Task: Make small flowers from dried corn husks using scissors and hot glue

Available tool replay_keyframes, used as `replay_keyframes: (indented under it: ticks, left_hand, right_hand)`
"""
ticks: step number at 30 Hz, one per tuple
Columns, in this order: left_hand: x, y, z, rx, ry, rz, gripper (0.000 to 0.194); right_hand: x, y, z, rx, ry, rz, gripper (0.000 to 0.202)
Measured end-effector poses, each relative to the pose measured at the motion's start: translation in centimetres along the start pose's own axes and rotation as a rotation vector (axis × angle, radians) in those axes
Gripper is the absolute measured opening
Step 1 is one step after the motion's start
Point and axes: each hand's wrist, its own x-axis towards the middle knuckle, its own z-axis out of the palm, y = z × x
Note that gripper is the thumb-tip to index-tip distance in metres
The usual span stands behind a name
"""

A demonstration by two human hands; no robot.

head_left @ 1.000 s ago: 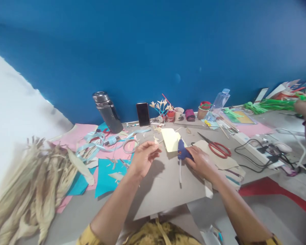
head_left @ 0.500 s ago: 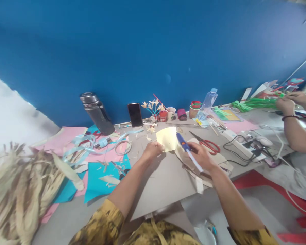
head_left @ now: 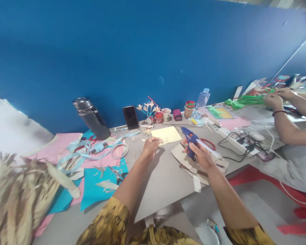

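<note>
My left hand [head_left: 152,147] is closed, with its fingertips pinched at the near left corner of a pale yellow sheet of paper [head_left: 169,134]. The sheet looks nearly flat, just above or on the table. My right hand [head_left: 202,153] is wrapped round a blue glue gun [head_left: 191,137], its nozzle pointing left toward the sheet. A whitish glue stick [head_left: 207,147] juts from the gun's back. Below the right hand lie beige cut pieces [head_left: 183,158]. Red-handled scissors [head_left: 209,144] are partly hidden behind the gun.
Corn husks [head_left: 22,197], blue paper [head_left: 91,187], dark scissors [head_left: 119,175] and a tape roll [head_left: 119,151] lie left. A flask [head_left: 93,119], phone [head_left: 131,117], husk flowers [head_left: 149,109] and water bottle [head_left: 202,99] stand behind. Right are a power strip [head_left: 233,141] and another person's hands [head_left: 276,98].
The glue gun has moved right, away from the yellow paper, and turned so its side shows. The paper has tilted down flatter. The camera view has shifted slightly.
</note>
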Motion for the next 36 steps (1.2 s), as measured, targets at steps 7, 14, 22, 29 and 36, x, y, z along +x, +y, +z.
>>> replay_keyframes:
  ticks: [7,14,22,29,36]
  left_hand:
    - [-3.9,2.8,-1.9,-0.149,0.09,-0.073,0.039]
    - [-6.0,4.3,-2.6,-0.142,0.147,0.003,0.039]
    - [-5.6,3.8,-2.2,-0.062,0.197,0.002,0.031]
    - [-5.3,3.6,-1.8,-0.018,0.195,-0.041,0.028]
    - [-5.0,3.6,-1.3,-0.025,0.177,-0.064,0.028]
  right_hand:
    - [-0.7,-0.8,2.6,0.119,-0.032,-0.11,0.046]
    - [-2.2,-0.8,4.3,-0.218,-0.264,-0.241,0.05]
    - [-2.0,0.7,4.2,-0.324,-0.279,-0.184,0.049]
    - [-1.6,1.9,3.5,-0.39,-0.292,-0.211,0.049]
    - [-1.7,2.0,3.1,-0.408,-0.285,-0.197,0.044]
